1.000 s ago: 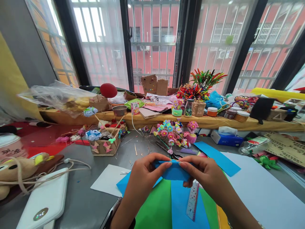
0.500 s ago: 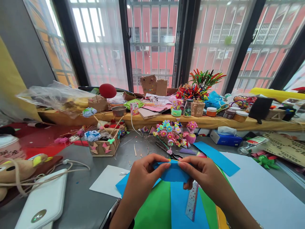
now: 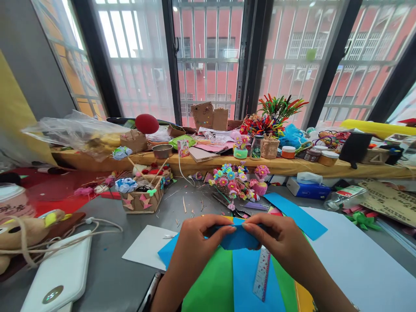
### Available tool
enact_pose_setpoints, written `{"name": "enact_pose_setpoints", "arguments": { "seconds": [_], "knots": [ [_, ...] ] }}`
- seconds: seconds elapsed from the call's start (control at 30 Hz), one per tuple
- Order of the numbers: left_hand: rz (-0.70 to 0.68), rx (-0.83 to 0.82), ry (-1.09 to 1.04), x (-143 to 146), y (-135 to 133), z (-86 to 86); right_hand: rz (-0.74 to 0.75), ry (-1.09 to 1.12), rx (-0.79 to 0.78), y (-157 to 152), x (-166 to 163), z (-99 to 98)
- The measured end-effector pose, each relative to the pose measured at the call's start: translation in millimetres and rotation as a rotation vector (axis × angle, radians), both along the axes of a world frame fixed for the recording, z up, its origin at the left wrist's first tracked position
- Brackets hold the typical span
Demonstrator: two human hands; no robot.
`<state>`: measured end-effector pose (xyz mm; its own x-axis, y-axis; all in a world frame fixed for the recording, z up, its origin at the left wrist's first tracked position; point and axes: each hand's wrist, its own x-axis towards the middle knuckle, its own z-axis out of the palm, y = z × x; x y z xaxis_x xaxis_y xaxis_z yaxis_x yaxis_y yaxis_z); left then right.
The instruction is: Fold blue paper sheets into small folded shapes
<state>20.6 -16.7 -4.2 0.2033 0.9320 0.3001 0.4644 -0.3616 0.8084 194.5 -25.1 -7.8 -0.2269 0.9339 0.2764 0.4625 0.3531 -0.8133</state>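
A small folded piece of blue paper [image 3: 239, 239] is held up between my two hands. My left hand [image 3: 203, 236] pinches its left end between thumb and fingers. At the right end, my right hand [image 3: 276, 236] grips it the same way, both thumbs along the upper edge. Some fingertips are hidden behind the paper. Beneath the hands lie a blue paper strip [image 3: 245, 284] and green paper [image 3: 209, 284]. A patterned ruler [image 3: 261, 273] rests on the blue strip, just below my right hand.
White paper [image 3: 146, 247] lies left, near a white power bank [image 3: 60, 271] with a cable. Beyond the hands stand a decorated box [image 3: 143, 201] and a bunch of crafted flowers [image 3: 232, 182]. A blue sheet [image 3: 295, 214] overlaps large white paper [image 3: 354, 255] on the right.
My hands have shifted slightly, and the blue paper between them is tilted a little differently. Both hands keep their pinch on it. Everything on the table stays where it was.
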Motion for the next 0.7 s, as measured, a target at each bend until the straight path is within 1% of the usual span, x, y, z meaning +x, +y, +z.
{"name": "enact_pose_setpoints", "arguments": {
  "seconds": [0.1,0.23,0.37,0.5,0.6,0.7],
  "knots": [
    [-0.009,0.136,0.089,-0.4,-1.8,-1.0,-0.017,-0.061,0.098,-0.1,-0.6,0.4],
    [-0.031,0.247,0.117,-0.5,-3.8,-3.0,-0.007,-0.036,0.128,-0.1,-2.3,-0.8],
    [-0.045,0.271,0.126,0.3,-4.6,-3.7,-0.036,-0.071,0.189,-2.6,-2.9,-0.4],
    [-0.096,0.278,0.142,0.6,-5.5,-4.8,-0.052,-0.094,0.249,-4.1,-3.5,-0.3],
    [-0.09,0.307,0.151,0.1,-6.6,-5.4,-0.054,-0.073,0.245,-3.3,-4.0,-1.6],
    [-0.049,0.332,0.146,-0.6,-7.4,-3.3,-0.071,-0.019,0.189,-1.4,-3.4,-2.7]
  ]
}}
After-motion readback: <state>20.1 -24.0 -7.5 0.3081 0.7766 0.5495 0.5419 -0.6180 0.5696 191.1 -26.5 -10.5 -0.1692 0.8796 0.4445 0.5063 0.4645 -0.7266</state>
